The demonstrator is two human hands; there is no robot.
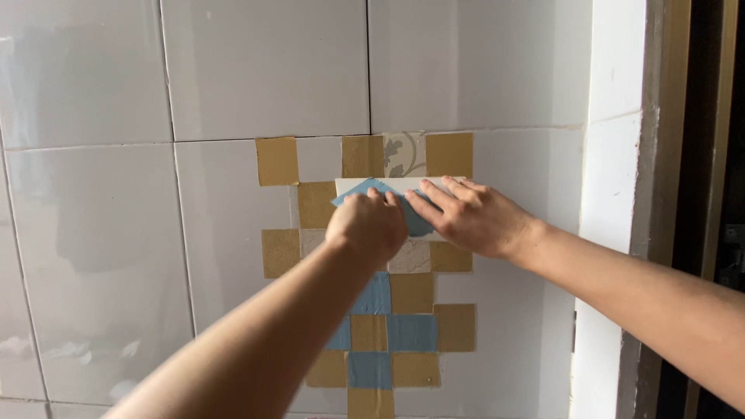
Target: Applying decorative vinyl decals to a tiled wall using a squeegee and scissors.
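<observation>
A blue square sticker [415, 221] with a white backing strip [403, 185] along its top edge is pressed against the white tiled wall. My left hand [367, 225] is closed over its left part, pinching its upper left corner. My right hand [469, 217] lies flat with fingers spread on its right part. Around them a patchwork of gold square stickers [411, 292] and blue square stickers [412, 332] covers the wall, plus a grey floral patterned square [404, 154] above.
Large glossy white wall tiles [264, 70] fill the left and top. A white painted wall edge [613, 171] and a dark wooden door frame [683, 155] stand on the right.
</observation>
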